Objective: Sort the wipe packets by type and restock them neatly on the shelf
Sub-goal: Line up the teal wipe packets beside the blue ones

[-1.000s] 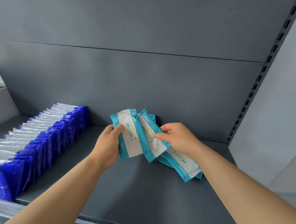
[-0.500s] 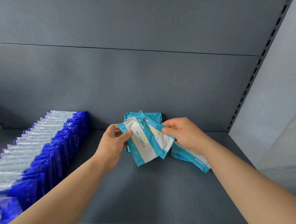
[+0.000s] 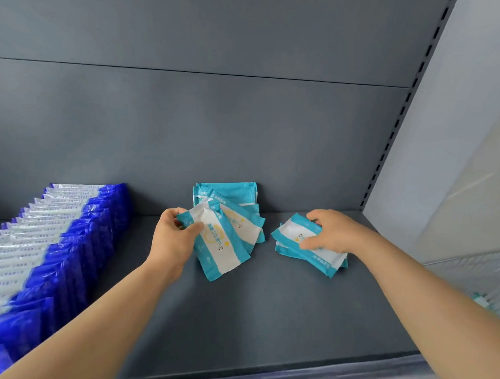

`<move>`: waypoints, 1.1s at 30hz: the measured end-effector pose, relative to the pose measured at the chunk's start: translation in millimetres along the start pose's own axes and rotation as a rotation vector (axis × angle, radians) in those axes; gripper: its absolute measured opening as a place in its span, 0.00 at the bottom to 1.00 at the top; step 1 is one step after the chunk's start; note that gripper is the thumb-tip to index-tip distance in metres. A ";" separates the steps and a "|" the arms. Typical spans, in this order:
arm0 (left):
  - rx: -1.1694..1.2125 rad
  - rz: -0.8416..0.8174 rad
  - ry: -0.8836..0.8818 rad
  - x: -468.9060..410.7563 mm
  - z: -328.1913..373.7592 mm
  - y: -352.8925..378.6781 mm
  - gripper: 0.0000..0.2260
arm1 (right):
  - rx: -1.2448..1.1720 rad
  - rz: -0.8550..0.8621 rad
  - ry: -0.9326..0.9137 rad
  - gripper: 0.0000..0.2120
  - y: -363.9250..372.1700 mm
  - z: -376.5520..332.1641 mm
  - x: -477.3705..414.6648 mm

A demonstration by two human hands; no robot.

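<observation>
Several teal-and-white wipe packets (image 3: pixel 227 217) lean against the back wall at the middle of the grey shelf (image 3: pixel 250 319). My left hand (image 3: pixel 176 237) pinches the top corner of the front teal packet (image 3: pixel 222 251), thumb on its face. To the right, my right hand (image 3: pixel 330 231) grips a small stack of teal packets (image 3: pixel 312 253) lying flat on the shelf. A long row of dark blue-and-white packets (image 3: pixel 52 242) stands upright along the left side.
The grey back panel (image 3: pixel 246 131) rises behind the packets. A slotted upright post (image 3: pixel 397 124) marks the shelf's right end, with a pale wall beyond. The shelf's front lip (image 3: pixel 291 374) runs along the bottom.
My right hand let go of the leaning packets and moved right onto the flat stack. My left hand stays on the front leaning packet. The camera view shifted slightly right and down.
</observation>
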State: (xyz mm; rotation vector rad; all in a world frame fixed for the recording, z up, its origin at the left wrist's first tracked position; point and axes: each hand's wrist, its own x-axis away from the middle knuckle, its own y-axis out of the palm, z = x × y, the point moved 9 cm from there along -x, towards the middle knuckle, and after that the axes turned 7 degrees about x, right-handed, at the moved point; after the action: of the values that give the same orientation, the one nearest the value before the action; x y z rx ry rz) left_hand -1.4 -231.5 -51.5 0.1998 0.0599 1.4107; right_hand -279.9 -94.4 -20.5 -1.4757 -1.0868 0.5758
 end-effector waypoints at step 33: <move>-0.018 -0.016 0.010 1.8 -7.8 15.0 0.09 | -1.079 0.042 0.049 0.08 6.4 -12.6 -8.9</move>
State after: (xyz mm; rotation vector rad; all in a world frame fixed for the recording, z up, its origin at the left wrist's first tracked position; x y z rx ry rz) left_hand -17.0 -226.7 -56.3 0.1764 0.0570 1.3958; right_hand -271.4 -107.8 -25.7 -2.4075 -1.4110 -0.0875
